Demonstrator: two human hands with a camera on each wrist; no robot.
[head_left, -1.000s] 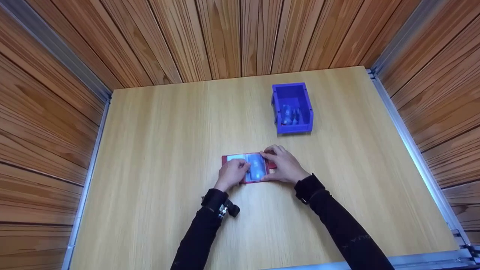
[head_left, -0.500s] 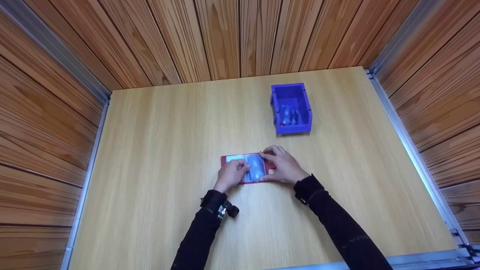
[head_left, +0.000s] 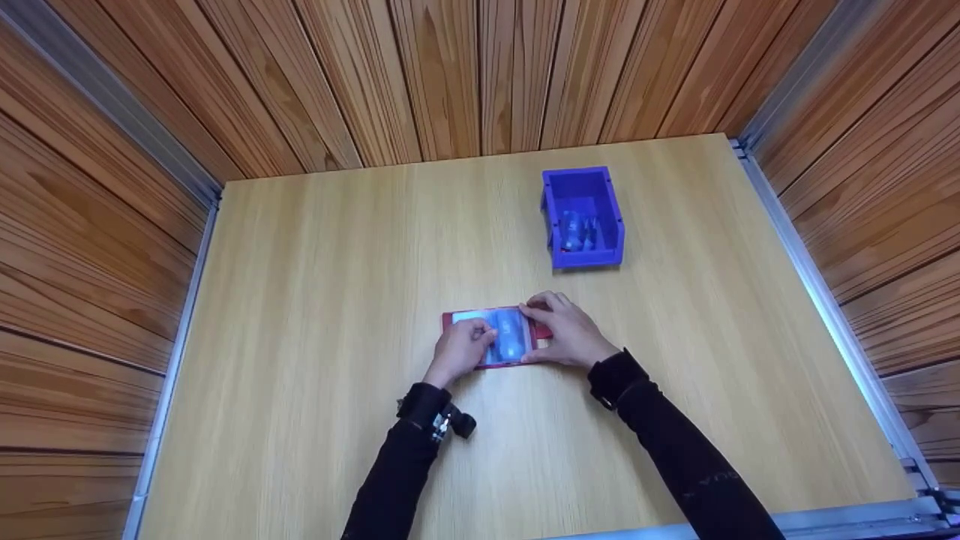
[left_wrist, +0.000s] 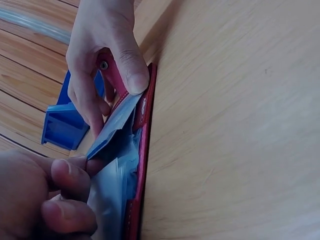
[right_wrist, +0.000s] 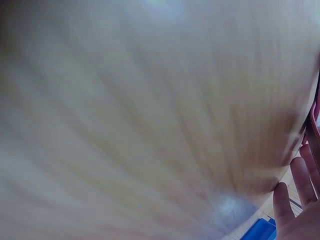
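A red card holder (head_left: 448, 321) lies spread open on the table, with clear bluish plastic sleeves (head_left: 510, 336) inside. My left hand (head_left: 459, 349) pinches the edge of one sleeve between thumb and finger. In the left wrist view that sleeve (left_wrist: 117, 122) is raised, parted from the sleeves below it. My right hand (head_left: 568, 331) grips the holder's right end, its thumb on the near edge and fingers at the far edge. A red strap with a metal snap (left_wrist: 104, 65) shows beneath that hand. The right wrist view has mostly bare table and a few right-hand fingers (right_wrist: 303, 182).
A blue-purple bin (head_left: 589, 259) stands behind the holder, to the right. Several small clear packets (head_left: 574, 231) lie in it. Wood-panelled walls and metal rails (head_left: 832, 292) border the table (head_left: 322, 300).
My left hand has shifted very slightly left with the sleeve edge. The right hand keeps its place on the holder, and the bin is unmoved.
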